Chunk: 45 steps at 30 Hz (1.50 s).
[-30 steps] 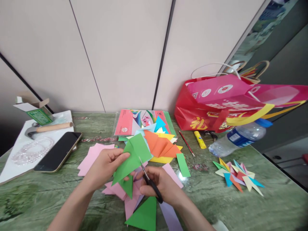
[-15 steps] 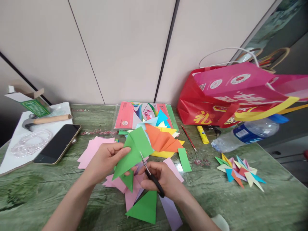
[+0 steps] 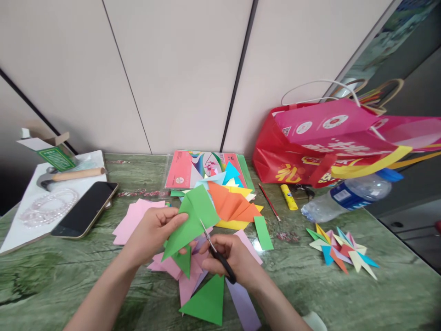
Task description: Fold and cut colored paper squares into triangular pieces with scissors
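A creased sheet of green paper (image 3: 191,216) is pinched in my left hand (image 3: 160,230), thumb on top, above the table. My right hand (image 3: 230,257) grips black-handled scissors (image 3: 220,262), and their blades meet the lower right edge of that sheet. Whether the blades are parted is hard to make out. Below the hands lie pink paper pieces (image 3: 188,285), a green paper triangle (image 3: 206,301) and a lilac strip (image 3: 243,303). Orange folded paper (image 3: 230,202) and other coloured scraps lie just beyond the sheet. A small green rectangle (image 3: 263,233) rests to the right.
At the left are a phone (image 3: 84,209), a hammer (image 3: 72,174) and a bead string (image 3: 50,207). A paper pack (image 3: 179,168) lies at the back. Rightward are a pencil (image 3: 269,201), glue stick (image 3: 288,196), red bag (image 3: 272,156), bottle (image 3: 347,193) and folded paper stars (image 3: 341,248).
The view has shifted slightly, so the background sits a little lower. Both hands keep nearly the same pose, with the scissors still at the green paper's edge.
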Each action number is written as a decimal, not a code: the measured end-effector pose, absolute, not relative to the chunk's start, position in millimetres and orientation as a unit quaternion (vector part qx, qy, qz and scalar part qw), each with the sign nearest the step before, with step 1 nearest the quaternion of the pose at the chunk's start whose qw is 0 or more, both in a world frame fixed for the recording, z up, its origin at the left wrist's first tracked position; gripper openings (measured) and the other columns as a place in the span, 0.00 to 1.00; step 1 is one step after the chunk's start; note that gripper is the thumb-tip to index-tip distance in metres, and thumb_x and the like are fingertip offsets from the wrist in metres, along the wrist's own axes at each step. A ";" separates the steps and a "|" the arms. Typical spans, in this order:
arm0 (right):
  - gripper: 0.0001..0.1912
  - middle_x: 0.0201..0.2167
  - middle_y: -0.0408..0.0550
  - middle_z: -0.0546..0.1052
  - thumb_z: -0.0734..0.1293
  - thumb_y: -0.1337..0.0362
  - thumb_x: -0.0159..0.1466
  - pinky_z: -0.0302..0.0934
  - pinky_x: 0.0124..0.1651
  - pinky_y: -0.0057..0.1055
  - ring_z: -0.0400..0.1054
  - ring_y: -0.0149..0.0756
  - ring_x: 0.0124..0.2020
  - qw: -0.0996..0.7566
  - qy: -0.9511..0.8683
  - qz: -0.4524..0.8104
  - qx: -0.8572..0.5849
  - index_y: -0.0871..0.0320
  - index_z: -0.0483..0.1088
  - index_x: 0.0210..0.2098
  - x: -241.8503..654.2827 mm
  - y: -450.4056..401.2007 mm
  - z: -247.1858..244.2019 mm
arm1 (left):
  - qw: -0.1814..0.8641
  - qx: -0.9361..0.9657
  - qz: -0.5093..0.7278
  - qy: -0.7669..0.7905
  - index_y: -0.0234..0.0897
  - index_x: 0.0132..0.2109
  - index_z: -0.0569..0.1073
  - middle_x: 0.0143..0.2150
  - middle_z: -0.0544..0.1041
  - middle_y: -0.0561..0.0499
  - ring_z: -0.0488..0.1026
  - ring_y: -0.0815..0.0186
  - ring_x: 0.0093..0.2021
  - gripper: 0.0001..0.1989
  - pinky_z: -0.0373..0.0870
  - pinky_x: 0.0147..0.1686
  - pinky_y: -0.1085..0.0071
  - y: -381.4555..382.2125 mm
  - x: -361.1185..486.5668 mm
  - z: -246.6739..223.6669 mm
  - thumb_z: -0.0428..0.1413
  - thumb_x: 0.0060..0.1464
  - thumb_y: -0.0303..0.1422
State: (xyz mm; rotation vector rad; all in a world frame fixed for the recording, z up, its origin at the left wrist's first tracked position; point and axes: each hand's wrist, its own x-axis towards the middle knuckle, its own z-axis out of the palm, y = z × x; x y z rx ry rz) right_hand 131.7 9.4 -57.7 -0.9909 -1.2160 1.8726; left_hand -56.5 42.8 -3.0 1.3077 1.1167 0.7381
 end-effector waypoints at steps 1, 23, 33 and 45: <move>0.20 0.14 0.35 0.63 0.76 0.56 0.41 0.47 0.19 0.22 0.52 0.22 0.16 0.341 -0.470 0.718 -0.384 0.62 0.72 0.28 131.6 9.5 -56.9 | 0.595 0.561 0.318 0.479 0.36 0.23 0.68 0.18 0.77 0.55 0.71 0.70 0.15 0.14 0.61 0.13 0.79 42.7 -56.6 -2.8 0.52 0.54 0.36; 0.26 0.21 0.40 0.70 0.77 0.55 0.37 0.53 0.25 0.24 0.59 0.27 0.21 0.346 -0.468 0.728 -0.363 0.62 0.72 0.33 130.2 10.4 -58.4 | 0.622 0.544 0.297 0.478 0.35 0.24 0.68 0.19 0.77 0.53 0.71 0.68 0.16 0.14 0.65 0.16 0.76 42.4 -51.9 -8.7 0.53 0.52 0.40; 0.24 0.21 0.40 0.69 0.77 0.57 0.41 0.52 0.25 0.24 0.59 0.27 0.22 0.347 -0.477 0.725 -0.355 0.63 0.71 0.34 130.2 10.8 -57.3 | 0.647 0.526 0.297 0.465 0.35 0.24 0.69 0.19 0.78 0.53 0.70 0.70 0.15 0.14 0.64 0.16 0.77 42.5 -50.7 -10.3 0.53 0.53 0.39; 0.19 0.22 0.42 0.70 0.76 0.59 0.45 0.54 0.27 0.24 0.59 0.27 0.24 0.360 -0.472 0.728 -0.341 0.63 0.73 0.34 129.9 10.5 -62.4 | 0.639 0.523 0.305 0.474 0.34 0.24 0.67 0.18 0.77 0.52 0.70 0.69 0.15 0.15 0.64 0.15 0.76 43.3 -50.1 -13.4 0.54 0.51 0.40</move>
